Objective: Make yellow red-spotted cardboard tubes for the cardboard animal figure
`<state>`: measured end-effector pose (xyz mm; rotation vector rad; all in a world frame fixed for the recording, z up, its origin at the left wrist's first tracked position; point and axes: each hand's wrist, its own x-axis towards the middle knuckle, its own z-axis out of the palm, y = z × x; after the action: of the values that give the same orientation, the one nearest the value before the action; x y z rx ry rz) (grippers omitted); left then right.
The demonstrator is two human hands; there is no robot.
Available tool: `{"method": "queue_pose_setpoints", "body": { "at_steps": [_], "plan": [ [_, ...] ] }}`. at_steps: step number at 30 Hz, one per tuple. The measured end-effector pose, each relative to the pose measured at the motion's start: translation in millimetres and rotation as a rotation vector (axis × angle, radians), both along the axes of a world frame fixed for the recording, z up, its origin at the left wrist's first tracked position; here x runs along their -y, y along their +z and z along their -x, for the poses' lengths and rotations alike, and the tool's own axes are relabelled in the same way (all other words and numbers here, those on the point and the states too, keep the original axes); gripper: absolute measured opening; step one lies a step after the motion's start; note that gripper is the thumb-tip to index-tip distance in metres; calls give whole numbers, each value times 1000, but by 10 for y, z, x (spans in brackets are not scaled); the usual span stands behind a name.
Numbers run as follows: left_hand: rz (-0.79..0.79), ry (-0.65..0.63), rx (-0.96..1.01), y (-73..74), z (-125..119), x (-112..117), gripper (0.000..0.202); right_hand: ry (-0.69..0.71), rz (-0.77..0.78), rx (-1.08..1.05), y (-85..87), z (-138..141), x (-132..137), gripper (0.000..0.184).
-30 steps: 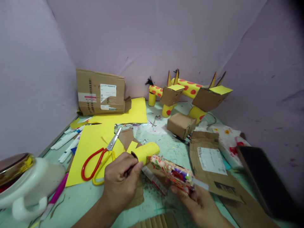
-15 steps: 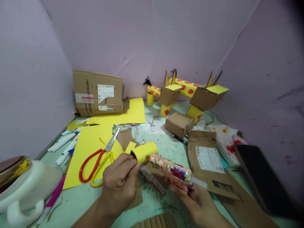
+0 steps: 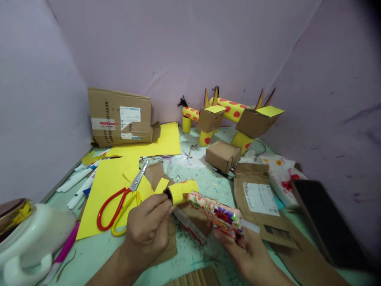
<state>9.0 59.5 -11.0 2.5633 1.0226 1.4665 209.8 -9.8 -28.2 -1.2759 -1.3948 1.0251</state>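
My left hand (image 3: 149, 230) is closed on one end of a yellow paper tube (image 3: 182, 189), holding it just above the table. My right hand (image 3: 248, 254) grips a glue gun covered in flowered paper (image 3: 216, 211), with a clear glue stick poking out of its back. The gun's nozzle touches the side of the yellow tube. Red and yellow scissors (image 3: 120, 202) lie on a yellow paper sheet (image 3: 105, 186) just left of my left hand.
Two yellow giraffe figures with red spots and cardboard heads (image 3: 235, 117) stand at the back. A small cardboard box (image 3: 222, 155), a flattened carton (image 3: 120, 117), cardboard pieces (image 3: 258, 198), white markers (image 3: 77, 180), a white jug (image 3: 29, 234) and a dark tablet (image 3: 321, 218) surround the hands.
Nothing but a slight shift of the camera; both hands keep the tube and glue gun together in the same place.
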Motion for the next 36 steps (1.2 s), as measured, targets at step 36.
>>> {"method": "queue_pose_setpoints", "body": {
  "at_steps": [36],
  "plan": [
    [-380, -19, -368, -124, 191, -112, 34, -132, 5, 8, 0, -116, -20, 32]
  ]
}}
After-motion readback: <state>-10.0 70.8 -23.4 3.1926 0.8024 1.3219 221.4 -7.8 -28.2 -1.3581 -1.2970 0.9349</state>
